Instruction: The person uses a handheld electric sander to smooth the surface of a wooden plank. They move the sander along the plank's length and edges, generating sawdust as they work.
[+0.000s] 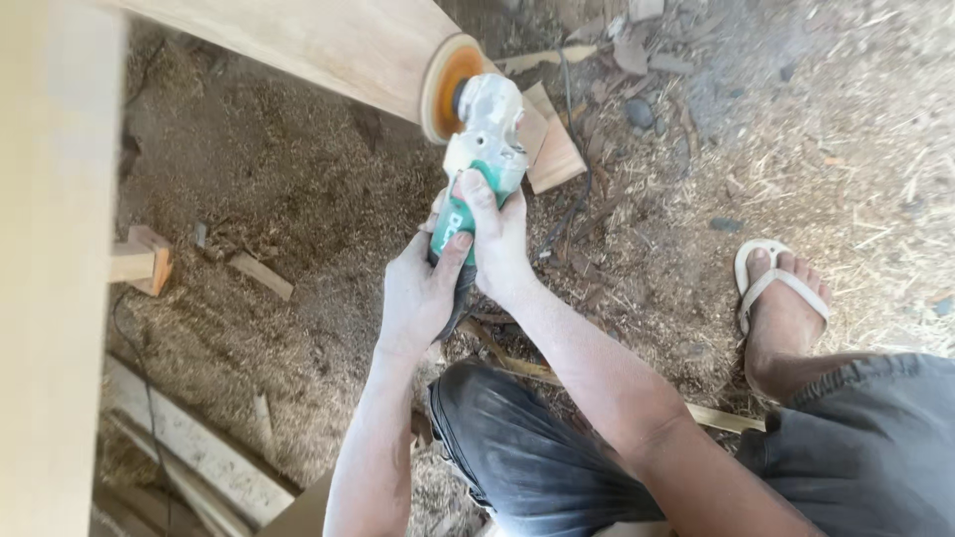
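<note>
I hold a green and grey angle grinder (482, 149) with both hands. My left hand (418, 293) wraps the rear of its green body from the left. My right hand (497, 239) grips the body just ahead of it, fingers over the top. The grinder's orange sanding disc (445, 88) presses against the end edge of a pale wooden plank (328, 40) that runs up and left across the view. The grinder's black cord (577, 149) trails off over the ground to the right.
Sawdust and shavings cover the ground (298, 179). Wood offcuts (552, 149) lie under the plank's end, small blocks (139, 264) at left. A pale board (50, 268) fills the left edge. My sandalled foot (781, 298) and dark shorts (537, 457) are at right and bottom.
</note>
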